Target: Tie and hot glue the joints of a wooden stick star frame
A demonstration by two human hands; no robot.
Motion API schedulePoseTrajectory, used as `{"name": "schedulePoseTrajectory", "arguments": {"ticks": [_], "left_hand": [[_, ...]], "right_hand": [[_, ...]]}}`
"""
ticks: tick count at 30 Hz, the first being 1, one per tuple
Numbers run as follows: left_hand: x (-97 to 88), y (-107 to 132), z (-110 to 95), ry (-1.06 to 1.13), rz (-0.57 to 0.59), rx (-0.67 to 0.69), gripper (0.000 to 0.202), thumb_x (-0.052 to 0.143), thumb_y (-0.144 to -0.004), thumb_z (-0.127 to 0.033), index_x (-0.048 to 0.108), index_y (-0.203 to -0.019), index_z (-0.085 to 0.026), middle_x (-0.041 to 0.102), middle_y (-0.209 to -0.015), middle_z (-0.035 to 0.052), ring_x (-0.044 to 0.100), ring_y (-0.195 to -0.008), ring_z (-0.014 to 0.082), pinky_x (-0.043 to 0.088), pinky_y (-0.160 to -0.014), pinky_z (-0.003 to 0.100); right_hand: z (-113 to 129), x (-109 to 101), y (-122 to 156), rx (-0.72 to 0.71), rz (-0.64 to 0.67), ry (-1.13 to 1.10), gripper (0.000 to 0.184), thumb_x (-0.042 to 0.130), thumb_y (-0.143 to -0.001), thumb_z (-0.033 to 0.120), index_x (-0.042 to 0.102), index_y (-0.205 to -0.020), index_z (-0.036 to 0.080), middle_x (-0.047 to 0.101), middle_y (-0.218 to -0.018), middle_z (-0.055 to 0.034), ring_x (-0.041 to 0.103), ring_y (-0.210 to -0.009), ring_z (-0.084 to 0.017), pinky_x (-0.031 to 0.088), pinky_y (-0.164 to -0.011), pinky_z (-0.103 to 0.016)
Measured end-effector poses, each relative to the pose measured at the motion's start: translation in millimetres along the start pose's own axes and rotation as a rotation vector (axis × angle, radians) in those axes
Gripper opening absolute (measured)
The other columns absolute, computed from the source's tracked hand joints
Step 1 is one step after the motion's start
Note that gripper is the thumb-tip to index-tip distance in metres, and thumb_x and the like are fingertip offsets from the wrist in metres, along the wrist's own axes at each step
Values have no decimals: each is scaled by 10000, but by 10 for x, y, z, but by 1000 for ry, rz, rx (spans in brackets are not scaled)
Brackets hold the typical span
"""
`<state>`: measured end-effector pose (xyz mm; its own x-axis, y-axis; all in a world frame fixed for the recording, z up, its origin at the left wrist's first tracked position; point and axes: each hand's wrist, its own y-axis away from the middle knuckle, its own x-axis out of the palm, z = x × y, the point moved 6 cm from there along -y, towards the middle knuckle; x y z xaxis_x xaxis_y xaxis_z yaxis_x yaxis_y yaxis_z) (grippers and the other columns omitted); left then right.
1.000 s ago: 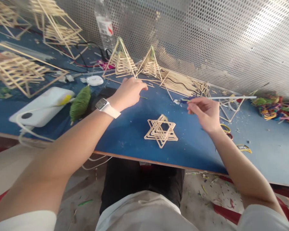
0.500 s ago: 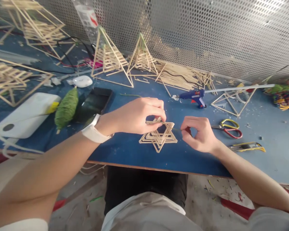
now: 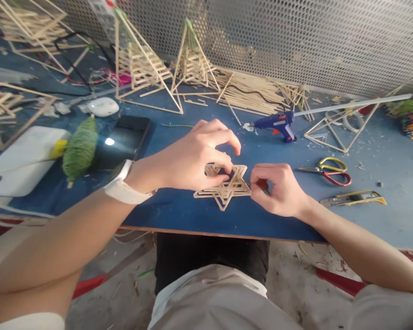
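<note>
A layered star of thin wooden sticks (image 3: 223,201) lies on the blue table in front of me. My left hand (image 3: 206,156) is over its upper left part with fingers apart: the index finger is raised, while the thumb and another finger reach down at the sticks. At the star's right point my right hand (image 3: 271,189) is closed in a pinch on a thin green thread (image 3: 247,184), which shows only as a short piece beside the star. Its end inside the fingers is hidden.
A blue glue gun (image 3: 274,124), scissors (image 3: 333,171) and a yellow cutter (image 3: 356,198) lie to the right. Stick pyramids (image 3: 142,68) and loose sticks (image 3: 251,94) are at the back. Wound green yarn (image 3: 80,149), a dark phone (image 3: 124,140) and a white power bank (image 3: 24,160) lie left.
My right hand has moved left to the star's right point. My left index finger has lifted away from the thumb, opening the earlier pinch. The view has shifted slightly.
</note>
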<state>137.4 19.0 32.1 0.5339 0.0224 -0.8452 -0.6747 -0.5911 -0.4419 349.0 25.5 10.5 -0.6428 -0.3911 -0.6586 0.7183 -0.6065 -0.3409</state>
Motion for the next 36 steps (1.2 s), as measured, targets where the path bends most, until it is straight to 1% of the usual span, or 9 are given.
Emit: {"name": "schedulePoseTrajectory", "arguments": {"ticks": [7,10,12,17,20,26,29,32,36], "left_hand": [[-56,-4,-81,40,-4,50,176,815,-1002,-290,815,-832,-248,765,-1467,71,658,-1415,396,468,-1227,653],[-46,1,-177,-32,25,67,324,910,-988,-473,801,-805,-229,768,-1228,107,676,-1137,342,494,-1021,576],[9,13,-234,-132,64,88,386,932,-990,-538,794,-815,-223,736,-1012,75,639,-936,269,476,-880,489],[133,41,-225,-184,124,115,226,782,-1114,-350,837,-931,-229,774,-930,28,655,-841,213,483,-818,413],[132,37,-116,-188,103,67,276,692,-1147,-340,841,-942,-229,772,-921,44,663,-839,227,483,-811,418],[160,38,44,-76,105,-14,294,693,-1143,-405,841,-954,-236,764,-933,52,719,-890,251,526,-835,426],[161,41,71,15,104,-54,195,739,-1100,-366,855,-984,-262,774,-945,43,740,-885,234,540,-816,401],[151,42,69,97,102,-83,97,783,-1041,-296,855,-981,-270,787,-970,40,756,-880,225,544,-789,384],[163,42,37,115,134,-67,137,749,-1055,-285,834,-953,-251,777,-964,41,742,-875,221,539,-778,387]], "right_hand": [[-22,43,-28,74,1,-24,194,643,-838,124,543,-713,233,555,-674,57,457,-585,-95,388,-598,-287],[-26,28,-27,64,-27,-19,197,642,-812,130,520,-702,237,530,-654,60,422,-573,-95,359,-575,-292],[-21,-20,-25,32,-79,-15,212,624,-794,131,484,-679,242,482,-634,57,375,-575,-102,319,-564,-306],[-33,-154,-26,-17,-186,-22,242,588,-765,143,416,-638,255,382,-611,40,298,-589,-128,246,-577,-347],[-40,-162,-29,-19,-191,-6,247,593,-768,140,413,-646,257,386,-609,40,304,-585,-129,255,-580,-349],[91,-63,17,-107,-193,202,281,658,-793,122,423,-712,253,449,-643,45,364,-582,-119,297,-562,-319],[147,-15,38,-113,-191,291,299,690,-844,138,443,-722,254,482,-641,43,390,-570,-120,322,-561,-317],[156,25,43,-96,-159,269,300,695,-864,142,455,-724,254,517,-644,43,422,-569,-120,345,-570,-314],[150,45,47,-81,-128,221,285,692,-868,125,477,-731,254,541,-653,43,424,-580,-120,362,-588,-315]]}}
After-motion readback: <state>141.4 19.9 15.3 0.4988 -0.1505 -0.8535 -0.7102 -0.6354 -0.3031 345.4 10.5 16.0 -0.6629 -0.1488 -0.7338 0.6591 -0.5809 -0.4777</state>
